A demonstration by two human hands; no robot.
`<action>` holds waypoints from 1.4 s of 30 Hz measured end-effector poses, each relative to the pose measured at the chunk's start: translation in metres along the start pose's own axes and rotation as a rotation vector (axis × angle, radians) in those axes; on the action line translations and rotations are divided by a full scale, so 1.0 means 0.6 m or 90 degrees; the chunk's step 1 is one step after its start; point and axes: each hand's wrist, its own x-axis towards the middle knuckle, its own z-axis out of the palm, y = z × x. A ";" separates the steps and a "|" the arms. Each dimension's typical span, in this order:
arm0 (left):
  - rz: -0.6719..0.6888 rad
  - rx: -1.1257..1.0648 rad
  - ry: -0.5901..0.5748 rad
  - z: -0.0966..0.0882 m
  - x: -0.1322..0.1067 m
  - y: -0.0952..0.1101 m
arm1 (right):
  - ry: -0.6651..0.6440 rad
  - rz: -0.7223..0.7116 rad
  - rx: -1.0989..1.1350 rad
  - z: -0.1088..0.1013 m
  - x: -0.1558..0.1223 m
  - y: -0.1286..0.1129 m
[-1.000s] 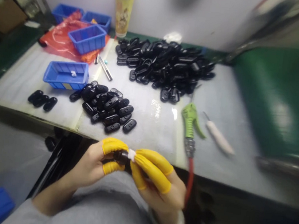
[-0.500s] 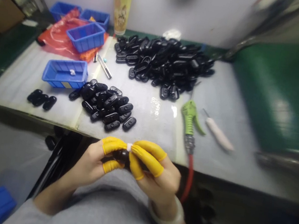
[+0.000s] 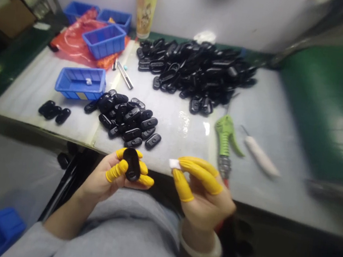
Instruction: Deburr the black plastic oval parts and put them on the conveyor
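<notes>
Between seven and eight o'clock from the centre of your view, your left hand (image 3: 107, 183) holds a glossy black oblong shell (image 3: 131, 165) with rounded ends. It stands nearly upright, its top leaning a little toward eleven o'clock. Your thumb, in a yellow finger cot (image 3: 117, 171), closes on one long edge while your other fingers support it from behind and the far side.

At five o'clock, your right hand (image 3: 205, 196) pinches a small white pad (image 3: 173, 163) narrowly between thumb and fingertips, apart from the shell. Whether it is cloth or paper, you cannot tell.

The shell looks like moulded plastic: probably light and stiff, slick on its shiny faces and likely to show scuffs. Its long edges seem the surest hold, leaving the broad face uncovered. The pad seems soft and nearly weightless, best nipped at one end.

At nine o'clock lies a small heap of similar shells (image 3: 133, 115); between twelve and one, a larger pile of black parts (image 3: 192, 66). At three o'clock rests a green air gun (image 3: 225, 131).
</notes>
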 end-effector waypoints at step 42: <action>0.114 -0.070 0.128 0.027 0.032 -0.030 | -0.054 -0.075 -0.031 0.052 0.006 -0.047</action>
